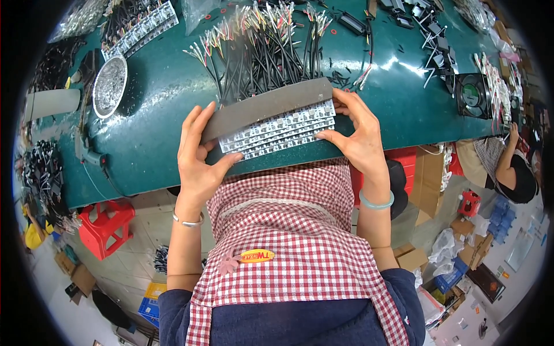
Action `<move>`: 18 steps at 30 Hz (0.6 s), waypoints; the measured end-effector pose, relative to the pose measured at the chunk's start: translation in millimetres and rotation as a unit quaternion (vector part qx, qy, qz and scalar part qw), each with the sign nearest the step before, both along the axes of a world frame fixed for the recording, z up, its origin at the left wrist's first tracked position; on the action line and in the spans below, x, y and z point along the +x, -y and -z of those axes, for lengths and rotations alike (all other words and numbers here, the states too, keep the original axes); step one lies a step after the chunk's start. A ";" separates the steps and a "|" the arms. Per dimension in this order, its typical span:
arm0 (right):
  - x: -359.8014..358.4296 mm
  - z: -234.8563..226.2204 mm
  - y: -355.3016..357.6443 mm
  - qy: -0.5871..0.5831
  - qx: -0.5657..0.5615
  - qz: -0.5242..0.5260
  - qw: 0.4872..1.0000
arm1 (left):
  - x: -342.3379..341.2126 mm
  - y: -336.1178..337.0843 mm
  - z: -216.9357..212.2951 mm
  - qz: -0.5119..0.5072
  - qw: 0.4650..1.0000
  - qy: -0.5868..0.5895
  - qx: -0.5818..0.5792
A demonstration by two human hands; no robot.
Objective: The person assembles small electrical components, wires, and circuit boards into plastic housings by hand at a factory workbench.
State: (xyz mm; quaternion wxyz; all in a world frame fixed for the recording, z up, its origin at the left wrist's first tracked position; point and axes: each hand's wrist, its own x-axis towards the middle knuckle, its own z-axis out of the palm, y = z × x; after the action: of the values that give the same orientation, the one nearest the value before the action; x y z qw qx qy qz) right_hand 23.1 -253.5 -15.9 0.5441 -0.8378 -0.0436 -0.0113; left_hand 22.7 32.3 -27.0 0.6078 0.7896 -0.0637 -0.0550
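Between my hands lies a stack of white circuit board panels [283,128], stepped in several rows near the front edge of the green bench. A flat, dark grey bar [268,102], slightly curved, rests across the stack. Behind it fan out many black cables [268,60] with stripped red, white and yellow ends. My left hand [199,147] grips the left end, its thumb on the near corner of the panels and its fingers at the bar's end. At the right end my right hand [359,130] does likewise, thumb on the panels' edge, fingers partly hidden behind.
To the left on the bench [156,138] are a round metal bowl [110,86], a hot-air gun [89,151] and another wired panel [141,32]. At right lie black housings [438,52] and a black fan [473,96]. A red stool [107,228] stands below; another person [508,167] is at right.
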 end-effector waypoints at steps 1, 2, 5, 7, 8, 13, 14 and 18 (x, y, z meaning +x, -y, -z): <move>0.7 -2.4 0.3 -0.008 0.000 -0.009 1.000 | 0.3 0.0 0.7 0.004 1.000 0.001 -0.008; 0.1 -4.9 0.5 -0.007 0.000 -0.009 1.000 | 0.6 -0.2 1.1 0.007 1.000 0.001 -0.016; -3.2 -7.9 0.9 -0.027 -0.009 -0.018 0.999 | 1.9 0.0 -0.4 0.013 1.000 -0.011 -0.026; -4.5 -2.7 0.4 -0.002 -0.034 -0.015 0.999 | 1.4 0.1 -0.4 0.022 0.999 -0.008 -0.027; -4.7 -1.0 2.4 -0.002 -0.034 -0.015 0.999 | 1.1 0.5 -0.2 0.032 0.999 -0.005 -0.027; 3.5 12.7 17.1 0.002 0.019 -0.032 0.999 | 0.0 4.2 -1.6 0.040 0.999 0.008 0.028; 8.0 12.6 19.9 0.026 0.018 -0.037 0.999 | -1.1 7.1 -1.4 0.034 0.999 0.016 0.036; 22.1 7.1 28.4 0.021 -0.016 -0.063 0.998 | -4.1 18.1 0.9 0.009 1.000 0.011 0.019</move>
State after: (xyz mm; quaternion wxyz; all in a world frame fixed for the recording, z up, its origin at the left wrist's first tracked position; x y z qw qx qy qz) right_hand 45.2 -281.9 -23.1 0.5289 -0.8418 -0.1076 0.0060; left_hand 18.6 14.2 -27.9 0.5916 0.8008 -0.0764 -0.0534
